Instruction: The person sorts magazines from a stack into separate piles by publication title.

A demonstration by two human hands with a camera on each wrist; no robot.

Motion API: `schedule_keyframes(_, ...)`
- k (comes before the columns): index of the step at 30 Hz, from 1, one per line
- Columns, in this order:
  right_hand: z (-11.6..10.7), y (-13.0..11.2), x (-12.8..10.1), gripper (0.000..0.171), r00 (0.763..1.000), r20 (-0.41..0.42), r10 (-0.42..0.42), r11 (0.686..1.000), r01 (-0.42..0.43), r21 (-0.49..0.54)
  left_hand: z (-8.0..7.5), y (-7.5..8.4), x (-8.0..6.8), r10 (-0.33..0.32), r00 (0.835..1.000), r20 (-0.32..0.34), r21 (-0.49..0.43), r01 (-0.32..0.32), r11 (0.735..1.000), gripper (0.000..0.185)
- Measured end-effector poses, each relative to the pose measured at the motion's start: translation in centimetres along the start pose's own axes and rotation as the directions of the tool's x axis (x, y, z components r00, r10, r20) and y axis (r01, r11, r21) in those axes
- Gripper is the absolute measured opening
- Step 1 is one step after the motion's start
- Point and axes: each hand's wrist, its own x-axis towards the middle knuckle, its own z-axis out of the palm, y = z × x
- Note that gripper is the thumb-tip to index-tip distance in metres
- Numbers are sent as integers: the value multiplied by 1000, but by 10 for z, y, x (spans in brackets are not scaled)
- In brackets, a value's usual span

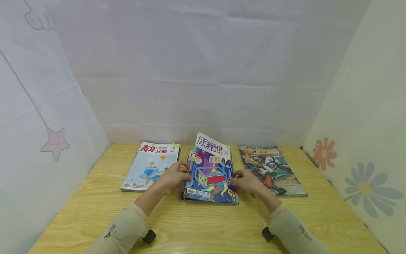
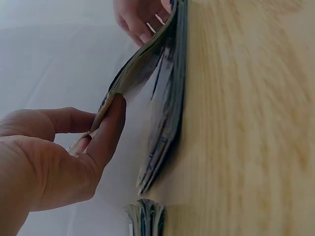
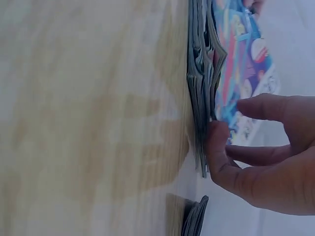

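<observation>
A purple and blue magazine (image 1: 214, 169) tops the middle stack, tilted, with its left side raised off the magazines beneath (image 2: 160, 142). My left hand (image 1: 174, 174) pinches its left edge; in the left wrist view the thumb is on the cover side and a finger lies under the pages. At the right edge is my right hand (image 1: 247, 181), its fingers curled at the page edges and its thumb over the cover. The right wrist view shows that fingertip (image 3: 219, 132) right against the pages, low beside the stack.
Left of the middle stack lies a pale blue magazine (image 1: 152, 167) with red lettering, on others. A dark illustrated magazine (image 1: 269, 171) lies to the right. The wooden table (image 1: 203, 229) is bordered by white cloth walls (image 1: 203, 88) at the back and sides.
</observation>
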Motion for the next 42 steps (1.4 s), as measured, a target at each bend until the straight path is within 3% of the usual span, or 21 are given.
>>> schedule_keyframes(4,-4,-1,5,53,999,-34,-14,999,15,36,-4,6,1,36,999,20,0,-36,999,39)
schedule_keyframes(8,-9,-3,8,49,998,-39,-56,979,62,193,-14,10,3,49,998,49,-19,-48,999,38)
schedule_keyframes(12,-8,-15,12,49,996,6,-88,917,78,391,-36,14,3,42,997,70,-55,-39,998,36)
schedule_keyframes(16,1,-31,19,50,992,38,-121,863,86,499,-64,16,4,20,996,86,-106,-11,994,38)
schedule_keyframes(25,56,-59,53,49,989,48,-143,843,96,530,-139,3,-11,-22,998,61,-82,27,996,53)
schedule_keyframes(32,107,-77,79,50,985,115,-125,798,31,602,-196,-11,-26,-98,995,-4,-17,98,995,56)
schedule_keyframes(37,135,-90,92,51,983,147,-112,798,1,603,-224,-19,-33,-127,992,-22,35,128,991,56)
schedule_keyframes(42,153,-93,99,50,985,154,-76,802,-32,596,-233,-21,-35,-135,991,-21,68,136,988,56)
